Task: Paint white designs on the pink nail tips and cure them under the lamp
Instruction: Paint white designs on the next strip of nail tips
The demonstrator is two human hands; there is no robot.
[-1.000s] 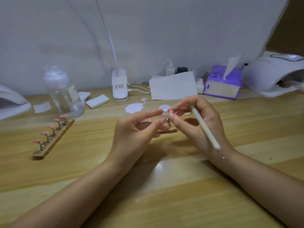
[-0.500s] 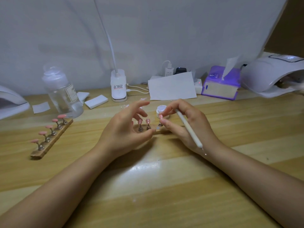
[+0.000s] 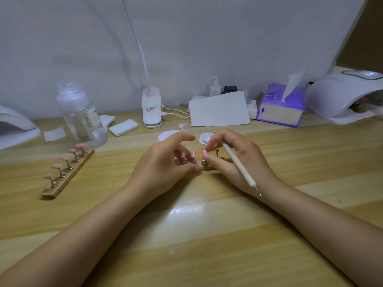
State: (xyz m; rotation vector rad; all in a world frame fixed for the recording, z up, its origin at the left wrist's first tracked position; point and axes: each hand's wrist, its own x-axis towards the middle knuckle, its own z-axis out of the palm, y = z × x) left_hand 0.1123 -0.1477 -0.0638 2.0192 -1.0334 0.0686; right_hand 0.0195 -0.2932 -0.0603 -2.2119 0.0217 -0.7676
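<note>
Little has shifted: right hand (image 3: 234, 160) grips pen (image 3: 238, 164) over wooden table (image 3: 207, 235).

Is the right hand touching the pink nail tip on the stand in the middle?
Touching. In the head view, the right hand's thumb and forefinger pinch the pink nail tip, no gap visible.

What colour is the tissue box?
Purple, the tissue box in the head view.
</note>
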